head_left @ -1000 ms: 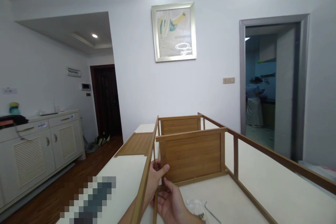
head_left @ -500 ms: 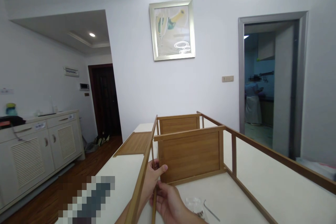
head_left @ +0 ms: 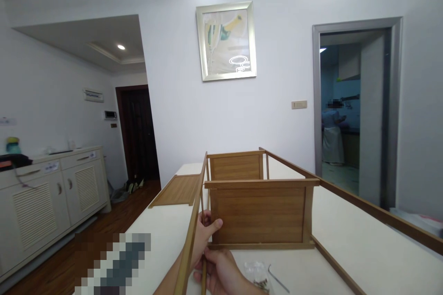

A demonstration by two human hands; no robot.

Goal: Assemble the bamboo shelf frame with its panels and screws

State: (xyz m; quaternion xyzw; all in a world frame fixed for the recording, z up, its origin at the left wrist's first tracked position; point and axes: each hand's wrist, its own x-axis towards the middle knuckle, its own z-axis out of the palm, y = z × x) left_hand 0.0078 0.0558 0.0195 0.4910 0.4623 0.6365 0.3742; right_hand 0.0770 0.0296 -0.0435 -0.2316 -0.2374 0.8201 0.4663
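A wooden shelf panel (head_left: 259, 214) stands on edge between the two side frames of a wooden rack, its right end turned toward me. My left hand (head_left: 205, 233) reaches past the left side frame (head_left: 190, 235) and grips the panel's left edge, thumb on the front face. Just below, my right hand (head_left: 223, 269) has its fingertips pinched at the panel's lower left corner, by the frame's lower rail; anything between them is hidden. A clear plastic bag (head_left: 254, 268) with small screws (head_left: 261, 282) lies right of that hand, beside a hex key (head_left: 278, 279).
Another fixed panel (head_left: 237, 166) spans the rack's far end. A loose panel (head_left: 178, 189) lies flat on the white table (head_left: 162, 226) at left. The right side frame (head_left: 367, 209) runs along the right. A person (head_left: 332, 133) stands beyond the doorway.
The near panel's right end has swung toward me and right, now covering the right frame's upright. My right hand has shifted slightly left and down; my left hand keeps its grip.
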